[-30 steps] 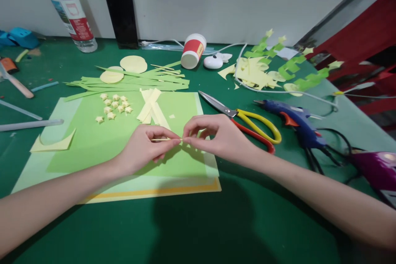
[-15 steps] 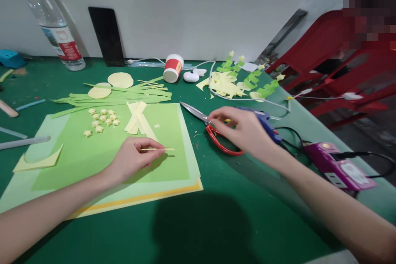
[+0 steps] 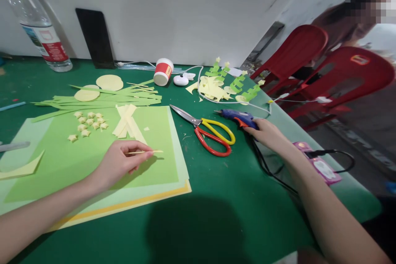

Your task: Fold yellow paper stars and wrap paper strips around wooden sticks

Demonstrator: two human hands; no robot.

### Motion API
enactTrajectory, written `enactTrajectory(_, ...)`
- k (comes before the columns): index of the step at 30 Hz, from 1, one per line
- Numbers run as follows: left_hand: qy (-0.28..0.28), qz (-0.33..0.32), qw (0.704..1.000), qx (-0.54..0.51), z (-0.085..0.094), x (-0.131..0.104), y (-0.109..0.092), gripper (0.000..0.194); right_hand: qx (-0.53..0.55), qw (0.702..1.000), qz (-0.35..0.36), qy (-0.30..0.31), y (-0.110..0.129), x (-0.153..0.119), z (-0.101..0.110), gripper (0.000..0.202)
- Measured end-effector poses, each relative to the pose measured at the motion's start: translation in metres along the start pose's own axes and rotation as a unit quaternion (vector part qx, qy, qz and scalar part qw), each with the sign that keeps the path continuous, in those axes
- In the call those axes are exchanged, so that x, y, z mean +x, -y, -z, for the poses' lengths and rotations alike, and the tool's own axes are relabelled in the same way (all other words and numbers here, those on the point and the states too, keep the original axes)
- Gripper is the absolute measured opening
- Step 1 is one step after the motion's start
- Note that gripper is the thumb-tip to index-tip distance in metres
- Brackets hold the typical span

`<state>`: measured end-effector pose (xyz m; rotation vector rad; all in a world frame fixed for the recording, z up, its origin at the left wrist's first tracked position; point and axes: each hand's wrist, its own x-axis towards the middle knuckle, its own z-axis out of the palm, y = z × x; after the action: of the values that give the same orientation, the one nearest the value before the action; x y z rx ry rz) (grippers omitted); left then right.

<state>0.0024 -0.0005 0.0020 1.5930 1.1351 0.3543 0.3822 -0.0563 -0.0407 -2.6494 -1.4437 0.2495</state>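
Note:
Over the green paper sheets (image 3: 161, 169), my left hand (image 3: 125, 159) pinches a thin yellow paper strip (image 3: 157, 151) between thumb and fingers. My right hand (image 3: 267, 134) is closed around the handle of a blue glue gun (image 3: 236, 114) with an orange trigger, which lies to the right of the scissors. The scissors (image 3: 196, 122) have one yellow and one red handle and rest on the green table. Small yellow paper stars (image 3: 90, 121) and crossed pale strips (image 3: 126, 121) lie on the sheets.
Green strips (image 3: 123, 98), yellow discs (image 3: 109, 83), a paper cup (image 3: 163, 71) and an earphone case (image 3: 181, 80) sit farther back. A bottle (image 3: 49, 43) and phone (image 3: 95, 39) stand by the wall. A pink power strip (image 3: 323, 169) is at right; a person sits beyond.
My right hand has moved right from above the scissors and taken hold of the glue gun. My left hand still holds the strip. The view has shifted right.

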Motion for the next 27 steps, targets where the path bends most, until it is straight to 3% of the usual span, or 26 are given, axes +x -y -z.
enactTrajectory(9,0.001,0.028,1.0,-0.011,-0.002,0.005,0.004,0.018,0.162,0.986,-0.009,0.032,-0.003,-0.012,0.015,0.025)
enactTrajectory(14,0.002,0.041,0.999,-0.029,-0.004,0.004,0.002,0.017,0.297,0.952,-0.068,-0.016,0.008,-0.024,0.026,0.03)
enactTrajectory(19,-0.02,0.029,0.999,-0.031,-0.004,0.005,0.002,0.014,0.392,0.918,-0.063,0.0,0.025,-0.032,0.027,0.023)
enactTrajectory(23,-0.024,0.019,0.999,-0.033,-0.005,0.006,0.003,0.014,0.446,0.893,-0.023,-0.051,0.039,-0.042,0.03,0.016)
enactTrajectory(27,-0.016,0.005,0.999,-0.037,-0.005,0.006,0.003,0.012,0.434,0.892,0.03,-0.12,0.059,-0.069,0.029,0.039)
